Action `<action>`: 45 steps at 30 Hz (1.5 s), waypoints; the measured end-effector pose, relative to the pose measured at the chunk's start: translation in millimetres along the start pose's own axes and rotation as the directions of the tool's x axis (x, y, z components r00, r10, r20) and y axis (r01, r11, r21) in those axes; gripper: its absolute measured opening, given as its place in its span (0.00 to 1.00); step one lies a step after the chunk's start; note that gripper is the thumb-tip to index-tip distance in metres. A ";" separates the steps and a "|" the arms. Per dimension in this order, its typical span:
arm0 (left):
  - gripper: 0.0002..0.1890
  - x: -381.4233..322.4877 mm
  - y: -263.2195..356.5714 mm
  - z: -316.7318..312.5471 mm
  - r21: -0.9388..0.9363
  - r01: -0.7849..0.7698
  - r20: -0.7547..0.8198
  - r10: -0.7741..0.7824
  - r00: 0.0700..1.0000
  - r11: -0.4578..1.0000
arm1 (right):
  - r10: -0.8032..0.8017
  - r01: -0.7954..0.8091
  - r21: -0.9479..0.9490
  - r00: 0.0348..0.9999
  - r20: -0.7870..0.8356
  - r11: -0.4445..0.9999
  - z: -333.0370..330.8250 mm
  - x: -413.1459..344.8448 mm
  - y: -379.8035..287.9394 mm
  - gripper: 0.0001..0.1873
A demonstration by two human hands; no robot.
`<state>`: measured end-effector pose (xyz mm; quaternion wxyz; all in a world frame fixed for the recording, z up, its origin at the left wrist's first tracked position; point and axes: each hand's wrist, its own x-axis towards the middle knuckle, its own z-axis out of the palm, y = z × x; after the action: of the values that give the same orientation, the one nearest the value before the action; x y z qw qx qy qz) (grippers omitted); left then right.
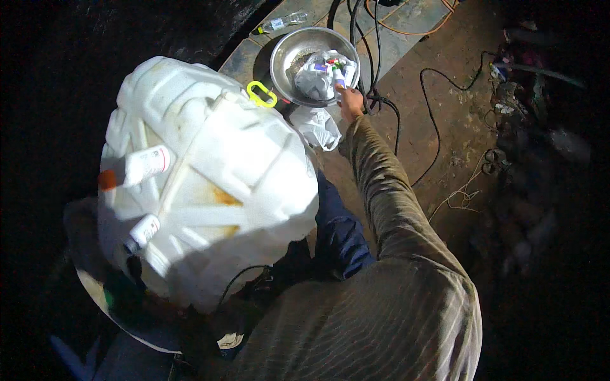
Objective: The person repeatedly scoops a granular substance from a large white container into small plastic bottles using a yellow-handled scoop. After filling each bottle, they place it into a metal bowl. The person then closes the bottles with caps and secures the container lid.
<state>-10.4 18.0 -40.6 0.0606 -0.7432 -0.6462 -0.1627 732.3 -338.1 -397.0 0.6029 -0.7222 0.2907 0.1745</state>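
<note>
My right hand (pixel 351 101) reaches out to the near right rim of a stainless steel bowl (pixel 284 53). Its fingers grip a small white bottle (pixel 339 77) with a purple-and-white label. In the bowl lies a clear plastic bag (pixel 309 85) with several small bottles in and around it. My left hand is out of view. A large ribbed white plastic container (pixel 267 157) stands before me on the left. On it lie a white bottle with an orange-brown cap (pixel 147 165) and a smaller white bottle with a dark cap (pixel 145 229).
Beside the bowl are a crumpled white plastic bag (pixel 317 128) and a yellow-green loop handle (pixel 261 94). Behind it a clear plastic bottle (pixel 283 22) lies on the tiles (pixel 405 45). A black cable (pixel 431 109) and thin cord (pixel 460 193) cross the dirt floor.
</note>
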 end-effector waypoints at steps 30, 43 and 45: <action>0.16 -0.9 8.5 11.6 -0.524 0.028 -0.036 -0.055 0.998 0.852 | -0.539 0.873 0.059 0.244 0.806 0.484 146.5 -573.2 -88.8 0.50; 0.18 5.0 19.2 -16.9 -0.432 0.024 0.031 -0.012 0.999 0.901 | -0.470 0.903 0.222 -0.025 0.882 0.367 145.6 -692.8 -104.1 0.26; 0.18 3.7 18.6 -13.9 -0.433 0.030 0.012 -0.028 1.000 0.901 | -0.410 0.913 0.314 -0.189 0.892 0.261 161.9 -706.2 -83.6 0.26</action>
<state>5.9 14.4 -24.1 -0.1104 -0.7289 -0.6049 -0.3011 257.1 -24.1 58.5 0.4370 -0.6397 -0.5937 0.2176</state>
